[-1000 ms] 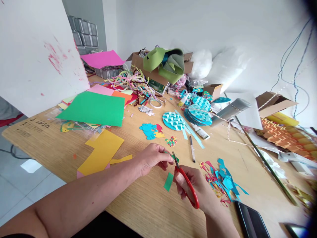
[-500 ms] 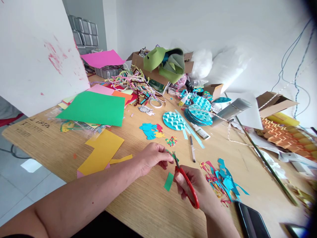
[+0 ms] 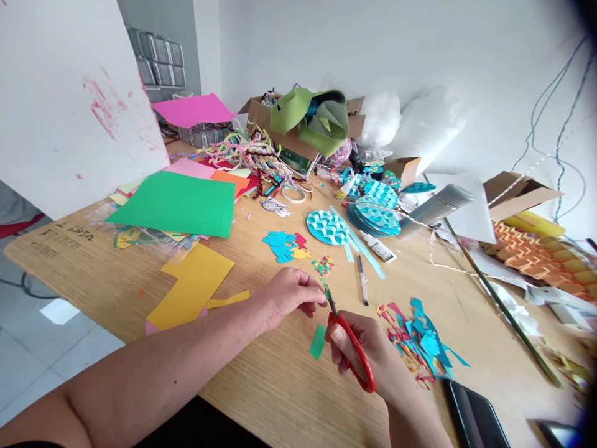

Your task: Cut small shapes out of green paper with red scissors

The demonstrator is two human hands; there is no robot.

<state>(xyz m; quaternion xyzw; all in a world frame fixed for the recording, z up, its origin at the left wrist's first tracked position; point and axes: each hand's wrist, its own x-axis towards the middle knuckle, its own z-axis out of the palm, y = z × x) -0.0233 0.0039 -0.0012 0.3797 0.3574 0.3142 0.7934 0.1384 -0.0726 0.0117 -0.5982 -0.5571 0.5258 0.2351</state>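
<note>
Now the right hand (image 3: 368,348) grips red scissors (image 3: 351,348), blades up, low over the desk (image 3: 280,386); the left hand (image 3: 289,298) pinches a tiny green paper scrap (image 3: 326,290) at the tips. Handwriting at the desk edge unreadable.

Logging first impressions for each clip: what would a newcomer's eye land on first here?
Near the front edge of the table, the right hand holds red scissors to a small green piece pinched by the left hand. To the left lies a big green sheet over other coloured papers, and right of the hands sits a heap of blue and red cuttings.
</note>
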